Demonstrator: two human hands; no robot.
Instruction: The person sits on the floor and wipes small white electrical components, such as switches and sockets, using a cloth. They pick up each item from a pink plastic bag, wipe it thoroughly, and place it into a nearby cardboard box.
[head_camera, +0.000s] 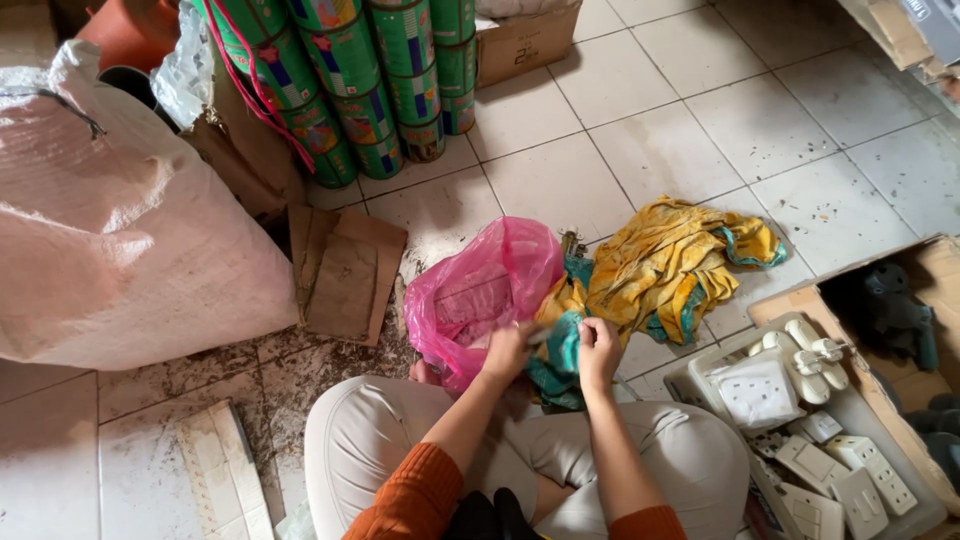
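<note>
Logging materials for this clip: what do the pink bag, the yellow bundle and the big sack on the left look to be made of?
Pink bag: thin plastic film, translucent and glossy, crinkled. Yellow bundle: soft woven cloth, matte, folded, with teal edging. Big sack: probably woven plastic, a whitish, faintly shiny weave, dusty. Both hands, left hand and right hand, pinch the teal cloth beside the bag.

Pink bag (480, 290), yellow-teal cloth (660, 265)

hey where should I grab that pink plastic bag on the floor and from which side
Probably the bag's gathered edge nearest the knees, beside the left hand, reached from above. The film bunches there into folds that fingers can pinch, while the far side bulges smooth and taut. The yellow cloth crowds its right side.
</note>
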